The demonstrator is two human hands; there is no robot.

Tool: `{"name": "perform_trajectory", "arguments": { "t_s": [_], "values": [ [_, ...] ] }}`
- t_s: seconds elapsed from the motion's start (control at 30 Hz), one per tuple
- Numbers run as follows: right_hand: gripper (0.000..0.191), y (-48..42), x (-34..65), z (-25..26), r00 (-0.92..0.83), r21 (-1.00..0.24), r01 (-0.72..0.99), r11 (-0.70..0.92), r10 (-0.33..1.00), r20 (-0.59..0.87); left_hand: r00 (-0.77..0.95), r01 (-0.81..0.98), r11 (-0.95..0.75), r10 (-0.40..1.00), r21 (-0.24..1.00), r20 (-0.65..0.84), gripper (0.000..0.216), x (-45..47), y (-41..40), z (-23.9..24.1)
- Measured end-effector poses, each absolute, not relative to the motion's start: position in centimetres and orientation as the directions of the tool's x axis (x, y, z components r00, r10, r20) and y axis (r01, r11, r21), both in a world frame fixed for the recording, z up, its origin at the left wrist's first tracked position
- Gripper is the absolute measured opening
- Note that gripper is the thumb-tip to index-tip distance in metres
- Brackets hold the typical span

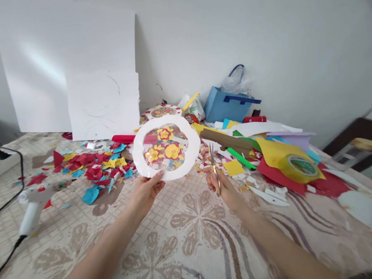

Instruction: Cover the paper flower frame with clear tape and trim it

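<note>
My left hand [147, 190] pinches the lower edge of a round white foam ring [165, 147] and holds it up, tilted toward me. Its clear middle shows yellow and red paper flowers. My right hand [223, 188] is closed round a small pair of gold-handled scissors [213, 162], blades pointing up and away, just right of the ring without touching it. Both forearms reach out over a beige flower-patterned cloth [186, 241].
Red, blue and yellow paper scraps [89, 167] litter the cloth behind the ring. A white glue gun [33, 208] with a black cord lies left. Coloured sheets and a tape roll [301, 166] lie right, a blue bag [227, 104] and white boards [68, 68] against the wall.
</note>
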State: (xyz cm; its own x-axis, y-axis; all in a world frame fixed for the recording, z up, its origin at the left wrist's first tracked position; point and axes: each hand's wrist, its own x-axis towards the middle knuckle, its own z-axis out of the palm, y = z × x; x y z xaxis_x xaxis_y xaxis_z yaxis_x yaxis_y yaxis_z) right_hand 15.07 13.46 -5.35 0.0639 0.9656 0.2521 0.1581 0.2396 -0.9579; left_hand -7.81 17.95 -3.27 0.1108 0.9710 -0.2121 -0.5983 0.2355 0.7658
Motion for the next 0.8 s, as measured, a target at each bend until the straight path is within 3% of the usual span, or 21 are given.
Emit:
{"name": "perform_trajectory", "arguments": {
  "t_s": [0.8],
  "values": [
    [0.028,13.1,14.2,-4.9,0.125,-0.769,0.585,0.256,0.909,0.398,0.1,-0.561,0.244,0.969,0.791,-0.227,0.032,-6.3,16.3,-3.4]
  ]
}}
